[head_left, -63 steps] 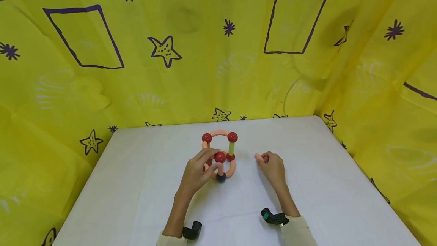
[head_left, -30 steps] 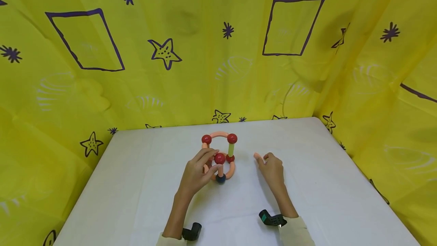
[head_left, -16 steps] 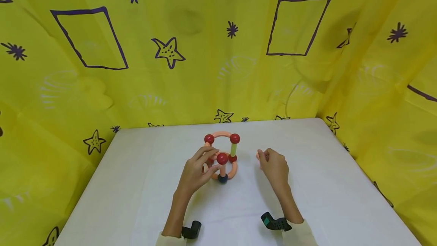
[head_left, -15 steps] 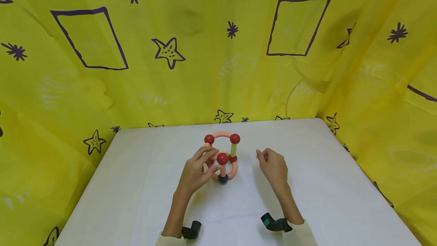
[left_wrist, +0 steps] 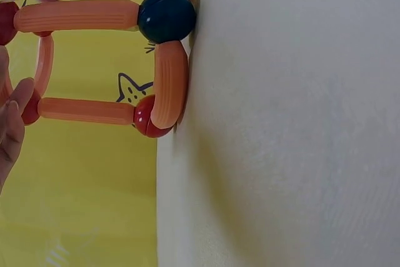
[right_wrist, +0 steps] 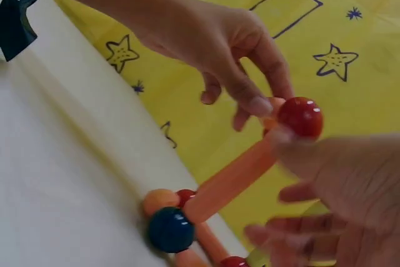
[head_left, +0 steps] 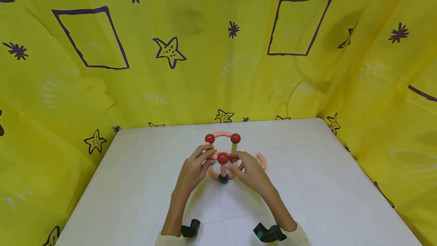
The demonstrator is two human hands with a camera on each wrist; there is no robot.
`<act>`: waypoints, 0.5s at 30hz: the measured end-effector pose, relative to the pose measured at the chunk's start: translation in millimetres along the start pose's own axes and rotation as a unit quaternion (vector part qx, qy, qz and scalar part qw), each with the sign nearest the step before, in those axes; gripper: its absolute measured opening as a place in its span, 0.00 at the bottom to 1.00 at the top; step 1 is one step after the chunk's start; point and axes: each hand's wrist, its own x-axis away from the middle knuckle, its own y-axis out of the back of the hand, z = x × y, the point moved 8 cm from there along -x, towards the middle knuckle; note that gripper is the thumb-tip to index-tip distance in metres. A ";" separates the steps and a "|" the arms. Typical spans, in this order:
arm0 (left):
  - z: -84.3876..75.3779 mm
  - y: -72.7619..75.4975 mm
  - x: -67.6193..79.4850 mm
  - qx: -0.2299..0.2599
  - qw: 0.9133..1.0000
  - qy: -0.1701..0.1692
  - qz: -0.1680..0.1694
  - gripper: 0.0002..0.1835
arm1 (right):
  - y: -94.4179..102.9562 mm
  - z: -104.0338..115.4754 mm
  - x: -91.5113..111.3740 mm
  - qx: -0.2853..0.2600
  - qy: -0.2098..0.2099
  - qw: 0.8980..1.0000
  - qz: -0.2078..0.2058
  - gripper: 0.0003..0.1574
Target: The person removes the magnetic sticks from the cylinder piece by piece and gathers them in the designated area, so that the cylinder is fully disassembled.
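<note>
A magnetic stick-and-ball frame stands on the white table (head_left: 146,185). Its front red ball (head_left: 223,158) sits on an upright orange stick (head_left: 223,170) above a dark blue ball (head_left: 223,178). From the left, my left hand (head_left: 189,170) pinches a curved orange stick (right_wrist: 273,104) beside that red ball. My right hand (head_left: 252,173) is at the ball's right side, thumb close to it and fingers loosely spread; in the right wrist view it is blurred, so contact is unclear. Another curved orange stick (head_left: 262,161) lies loose on the table, just beyond the right hand.
Two more red balls, the left (head_left: 209,138) and the right (head_left: 235,138), form the frame's back top, joined by a curved stick (head_left: 222,133). A yellow-green stick (head_left: 234,147) stands at the right. Behind the table hangs a yellow curtain (head_left: 198,86).
The right hand has let go of the curved orange stick at the right and moved left to the front red ball. The left hand stays at the frame, its fingers slightly shifted.
</note>
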 end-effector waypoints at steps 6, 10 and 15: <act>-0.6 0.9 -0.7 -0.017 1.000 0.001 0.003 0.19 | -32.8 -11.8 1.4 0.030 0.001 0.997 0.071 0.18; -2.0 1.5 -1.1 -0.022 1.000 -0.006 0.002 0.18 | -49.6 -17.0 1.6 0.038 -0.001 0.997 0.066 0.11; -2.5 1.0 -0.5 -0.024 1.000 -0.007 0.005 0.16 | -63.1 -20.8 5.2 0.089 -0.004 0.995 0.047 0.15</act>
